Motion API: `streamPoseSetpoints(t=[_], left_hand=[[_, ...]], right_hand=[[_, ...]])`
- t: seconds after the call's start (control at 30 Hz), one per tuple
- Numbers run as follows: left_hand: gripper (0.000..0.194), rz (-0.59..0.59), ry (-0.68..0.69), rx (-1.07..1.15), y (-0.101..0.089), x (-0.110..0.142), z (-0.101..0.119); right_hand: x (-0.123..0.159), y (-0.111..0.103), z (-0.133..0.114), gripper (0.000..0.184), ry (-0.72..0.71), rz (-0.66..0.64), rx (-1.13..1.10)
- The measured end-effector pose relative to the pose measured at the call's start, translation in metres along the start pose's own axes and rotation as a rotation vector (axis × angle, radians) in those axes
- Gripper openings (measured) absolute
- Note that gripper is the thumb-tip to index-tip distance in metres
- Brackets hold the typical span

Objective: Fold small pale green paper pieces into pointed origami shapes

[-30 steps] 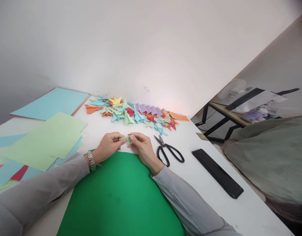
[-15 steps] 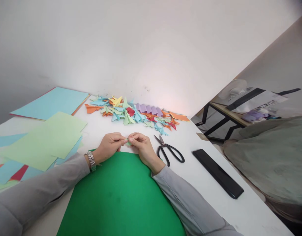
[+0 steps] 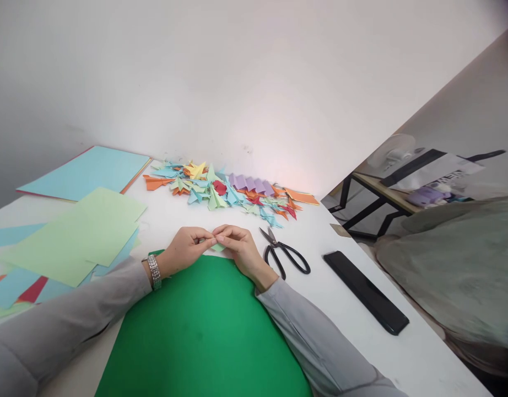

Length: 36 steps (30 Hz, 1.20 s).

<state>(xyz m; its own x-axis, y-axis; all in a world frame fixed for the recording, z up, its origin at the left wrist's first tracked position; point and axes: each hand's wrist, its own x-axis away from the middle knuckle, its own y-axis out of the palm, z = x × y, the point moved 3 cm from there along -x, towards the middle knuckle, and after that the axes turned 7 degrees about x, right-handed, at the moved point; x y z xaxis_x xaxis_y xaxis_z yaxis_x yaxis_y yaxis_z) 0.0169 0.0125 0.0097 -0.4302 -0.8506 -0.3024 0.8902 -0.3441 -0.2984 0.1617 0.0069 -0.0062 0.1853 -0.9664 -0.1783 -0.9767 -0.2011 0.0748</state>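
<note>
A small folded piece of light green paper (image 3: 218, 247) is pinched between my two hands, mostly covered by the fingers. My left hand (image 3: 187, 246), with a metal watch on its wrist, is closed on the paper's left side. Thumb and fingers of my right hand (image 3: 239, 246) close on it from the right, and the fingertips of both hands meet. Below them spreads a large green sheet (image 3: 200, 325). Black-handled scissors (image 3: 282, 251) lie with blades apart to the right of my right hand.
Folded paper shapes (image 3: 221, 190) in many colours are heaped along the wall. Light green sheets (image 3: 76, 234) and a blue-topped paper stack (image 3: 88, 173) lie at left. A long black case (image 3: 365, 291) rests near the right edge. Beyond it is a person in grey-green clothing (image 3: 452, 270).
My fingertips have come together over the light green paper, which now shows below them instead of between them. Both hands have shifted slightly; nothing else on the table has moved.
</note>
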Motion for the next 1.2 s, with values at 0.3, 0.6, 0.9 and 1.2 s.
streamPoseSetpoints(t=[0.3, 0.6, 0.9, 1.2], left_hand=[[0.025, 0.049, 0.091, -0.103, -0.0006, 0.0003, 0.0007], [0.026, 0.075, 0.084, -0.114, -0.0010, 0.0007, 0.0004], [0.028, 0.113, 0.105, -0.028, -0.0036, 0.0001, 0.0082], [0.023, 0.074, 0.097, -0.012, -0.0022, 0.0007, 0.0041]], right_hand=[[-0.0001, 0.0015, -0.0010, 0.008, -0.020, 0.018, 0.063], [-0.0010, 0.0038, -0.0001, 0.010, -0.014, 0.019, 0.032], [-0.0034, -0.0047, 0.0061, 0.016, 0.098, 0.164, -0.137], [-0.0016, 0.0002, 0.0003, 0.009, 0.014, 0.079, -0.054]])
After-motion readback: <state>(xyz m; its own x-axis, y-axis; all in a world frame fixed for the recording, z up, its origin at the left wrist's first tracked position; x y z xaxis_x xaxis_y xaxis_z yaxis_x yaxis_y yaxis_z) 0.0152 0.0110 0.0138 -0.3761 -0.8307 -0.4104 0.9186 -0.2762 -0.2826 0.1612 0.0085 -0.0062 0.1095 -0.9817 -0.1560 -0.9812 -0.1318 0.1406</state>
